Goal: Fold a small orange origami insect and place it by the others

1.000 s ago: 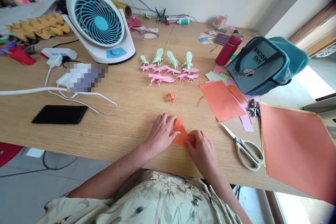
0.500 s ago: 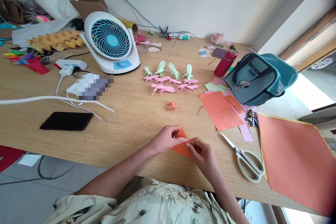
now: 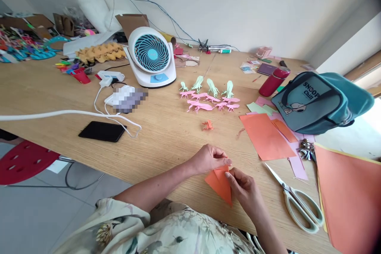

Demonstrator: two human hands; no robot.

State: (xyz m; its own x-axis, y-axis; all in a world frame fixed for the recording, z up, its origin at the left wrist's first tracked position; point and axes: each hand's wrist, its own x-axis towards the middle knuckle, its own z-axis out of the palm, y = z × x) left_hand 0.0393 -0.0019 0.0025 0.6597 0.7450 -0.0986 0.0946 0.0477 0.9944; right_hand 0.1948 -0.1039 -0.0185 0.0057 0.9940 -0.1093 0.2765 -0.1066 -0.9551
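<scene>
A folded piece of orange paper (image 3: 220,185) is held between my two hands above the front part of the table. My left hand (image 3: 210,159) pinches its top edge with thumb and fingers. On the right side of the paper, my right hand (image 3: 244,185) closes thumb and fingers on its edge. The paper narrows to a point at the bottom, and a crease crosses its upper part. Just beyond my hands stands a small orange folded paper insect (image 3: 208,125). Behind it are several pink paper insects (image 3: 200,106) and green paper insects (image 3: 212,87).
Scissors (image 3: 297,202) lie open-bladed to the right, beside orange paper sheets (image 3: 348,194) and a cut orange sheet (image 3: 266,137). A teal bag (image 3: 321,101) and red bottle (image 3: 274,81) stand behind. Leftward are a fan (image 3: 151,56), a black phone (image 3: 102,131) and a white cable (image 3: 59,115).
The orange paper has been turned, its point now facing down and more of its face showing. My left hand has shifted to its top edge. The whole view has swung left.
</scene>
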